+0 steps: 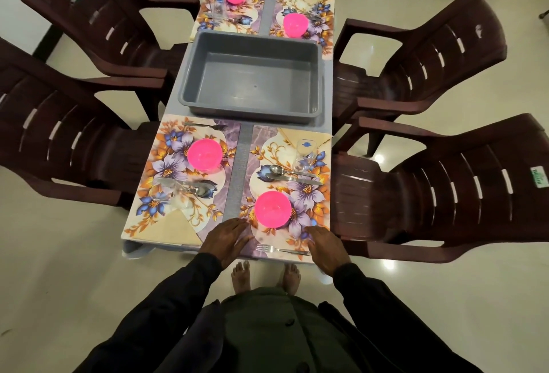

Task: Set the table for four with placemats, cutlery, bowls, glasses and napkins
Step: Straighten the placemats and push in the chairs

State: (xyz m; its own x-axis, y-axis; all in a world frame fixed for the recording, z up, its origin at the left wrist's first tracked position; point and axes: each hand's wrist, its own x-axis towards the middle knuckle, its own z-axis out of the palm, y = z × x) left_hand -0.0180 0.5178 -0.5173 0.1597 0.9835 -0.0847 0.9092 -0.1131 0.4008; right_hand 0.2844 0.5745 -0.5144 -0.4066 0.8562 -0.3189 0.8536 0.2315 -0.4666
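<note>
Four glossy round pink bowls [273,208]

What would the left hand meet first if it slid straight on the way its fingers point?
Probably the round pink plastic bowl on the near right floral placemat; the left hand points at its left side.

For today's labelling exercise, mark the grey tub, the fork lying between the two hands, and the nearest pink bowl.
Grey tub [252,75]: head view, bare inner floor.
Fork [282,250]: head view, middle of its handle.
Nearest pink bowl [272,209]: head view, centre of the bowl.
</note>
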